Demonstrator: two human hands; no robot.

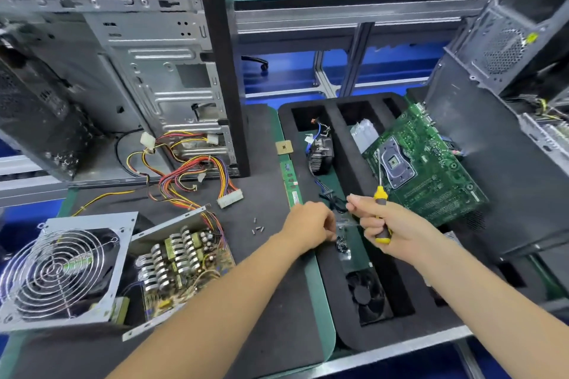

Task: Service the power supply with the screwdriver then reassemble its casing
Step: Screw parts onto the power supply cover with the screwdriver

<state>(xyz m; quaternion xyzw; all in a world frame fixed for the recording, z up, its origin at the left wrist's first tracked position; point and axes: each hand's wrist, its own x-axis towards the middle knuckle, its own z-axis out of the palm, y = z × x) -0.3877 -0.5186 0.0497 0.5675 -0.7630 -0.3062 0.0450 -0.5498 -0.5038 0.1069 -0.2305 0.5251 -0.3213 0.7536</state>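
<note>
Right hand [380,224] grips screwdriver [381,209]; left hand [311,224] beside it, fingers curled, seemingly pinching clear screw bag [346,234]. Open power supply [166,261] sits well left of both. Advice: take out screws carefully, over tray [397,295].

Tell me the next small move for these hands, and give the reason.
Probably lift a screw out of the small clear bag that both hands work at. The left hand pinches it, the right hand holds the screwdriver, and the power supply lies open, its fan cover beside it.
</note>
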